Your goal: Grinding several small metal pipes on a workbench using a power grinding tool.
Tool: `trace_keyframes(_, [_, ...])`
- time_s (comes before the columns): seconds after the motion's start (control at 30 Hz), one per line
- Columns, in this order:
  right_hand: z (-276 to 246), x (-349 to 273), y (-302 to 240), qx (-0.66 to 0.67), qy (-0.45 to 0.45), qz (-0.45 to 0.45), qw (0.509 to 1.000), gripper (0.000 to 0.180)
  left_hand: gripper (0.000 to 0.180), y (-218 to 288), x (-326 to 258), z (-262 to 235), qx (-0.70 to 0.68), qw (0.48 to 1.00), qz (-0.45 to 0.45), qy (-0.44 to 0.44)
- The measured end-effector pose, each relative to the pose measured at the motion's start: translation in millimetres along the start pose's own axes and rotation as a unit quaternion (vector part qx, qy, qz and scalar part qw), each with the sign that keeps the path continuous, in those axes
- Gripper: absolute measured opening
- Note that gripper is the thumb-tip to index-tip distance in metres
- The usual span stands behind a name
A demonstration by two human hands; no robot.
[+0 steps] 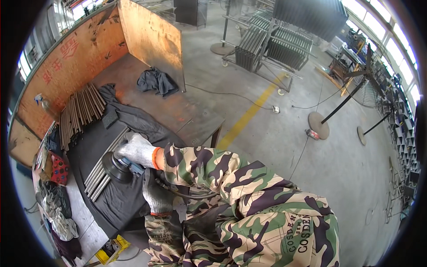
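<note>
A blue-bodied disc sander (136, 168) with a round black head (118, 167) rests over several bright metal rods (97, 181) laid side by side on a dark cloth (138, 196). My right hand (138, 150), in a whitish knit glove with an orange cuff, is closed over the sander's body behind the head. My left hand (156, 196), in a grey and black glove, is closed at the rear end of the sander, its fingertips partly hidden. A dark cord or hose (195, 195) runs from there under my right sleeve. The disc's underside is hidden.
A pile of brownish rods (82, 113) lies at the far left, beside a spray bottle (43, 103). Wooden boards (84, 53) wall the table's back. A dark crumpled cloth (157, 82) lies near them. Rags (60, 218) and a yellow object (112, 250) are at near left.
</note>
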State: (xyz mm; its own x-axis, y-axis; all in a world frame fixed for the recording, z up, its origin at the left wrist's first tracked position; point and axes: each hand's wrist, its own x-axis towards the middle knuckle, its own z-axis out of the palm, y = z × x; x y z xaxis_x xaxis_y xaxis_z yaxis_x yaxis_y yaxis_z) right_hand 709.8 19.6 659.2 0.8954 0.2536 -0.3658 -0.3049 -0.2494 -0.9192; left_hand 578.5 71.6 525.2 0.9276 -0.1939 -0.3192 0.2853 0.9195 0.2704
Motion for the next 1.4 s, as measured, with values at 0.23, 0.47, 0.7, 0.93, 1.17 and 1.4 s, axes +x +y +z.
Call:
trace_keyframes(0.23, [2.7, -2.3, 5.2, 0.054, -0.022, 0.005, 0.998, 0.034, 0.018, -5.1, -5.6, 18.7, 0.023, 0.996, 0.052, 0.065])
trace_keyframes(0.47, [3.9, 0.7, 18.7, 0.15, -0.034, 0.023, 0.988, 0.033, 0.019, -5.4, -17.1, 27.2, 0.063, 0.991, 0.082, 0.084])
trace_keyframes(0.7, [9.8, 6.3, 25.4, 0.158, -0.038, 0.011, 0.987, 0.033, 0.021, -12.3, -6.9, 12.3, 0.074, 0.986, 0.124, 0.079])
trace_keyframes(0.93, [21.3, 13.4, 35.3, 0.189, -0.085, -0.029, 0.978, 0.011, 0.014, 4.2, -28.7, 54.3, 0.059, 0.977, 0.098, 0.181])
trace_keyframes(1.17, [-66.6, 42.8, -6.8, 0.095, -0.087, -0.116, 0.985, 0.019, 0.042, 13.0, -39.1, 33.4, 0.254, 0.967, 0.016, 0.028])
trace_keyframes(1.4, [-117.2, 46.6, -55.8, -0.361, 0.047, -0.204, 0.909, 0.033, 0.064, 145.7, -23.8, 8.8, 0.773, 0.521, 0.329, 0.151])
